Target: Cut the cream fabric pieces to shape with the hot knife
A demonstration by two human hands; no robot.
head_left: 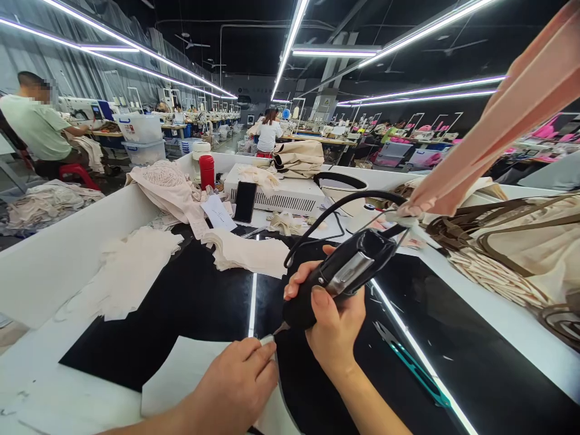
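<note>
While the right hand [338, 332] grips the black handheld tool [348, 272], its long axis slanting down leftward to a pointed tip [281, 328], the left hand [238, 383], nearer that tip, pinches a small pale piece [267, 340] just beside it, over the white sheet [181, 370].

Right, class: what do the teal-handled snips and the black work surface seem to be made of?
Teal-handled snips: handles probably plastic, evenly teal; blades look like bare steel, grey and pointed.
Black work surface: glossy, perhaps glass or smooth plastic, since it mirrors ceiling lights.
</note>
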